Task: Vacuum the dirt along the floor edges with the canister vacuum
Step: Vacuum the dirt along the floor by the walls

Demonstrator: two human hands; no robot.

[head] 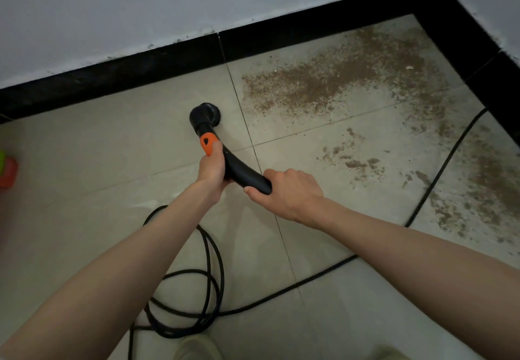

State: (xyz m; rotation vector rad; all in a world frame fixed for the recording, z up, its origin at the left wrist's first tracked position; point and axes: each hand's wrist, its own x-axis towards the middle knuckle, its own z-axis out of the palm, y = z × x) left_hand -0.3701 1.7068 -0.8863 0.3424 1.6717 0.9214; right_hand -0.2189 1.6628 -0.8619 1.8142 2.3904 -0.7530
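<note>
Both forearms reach forward from the bottom edge. Left hand [211,167] is wrapped around the curved black vacuum handle [239,172] just below its orange collar [207,143], thumb pressed on the orange part. Right hand [287,191] grasps the rear end of the same handle, fingers curled over it. Ahead of the left hand, the round black brush nozzle [204,115] points toward the baseboard, over clean tile just left of a grout line; whether its bristles touch the floor cannot be told.

Dirt [337,78], brown and granular, lies ahead and to the right of the right hand, spread along the black baseboard [309,25] into the corner, with thinner patches farther right. Floor [112,134] is pale grey tile; walls above the baseboard are light grey.

Black power cord [197,289] lies coiled below the hands, one strand running right across the dirt toward the baseboard. An orange and green object [7,171] at the left edge is cut off and blurred. Pale shapes at the bottom edge are cut off.
</note>
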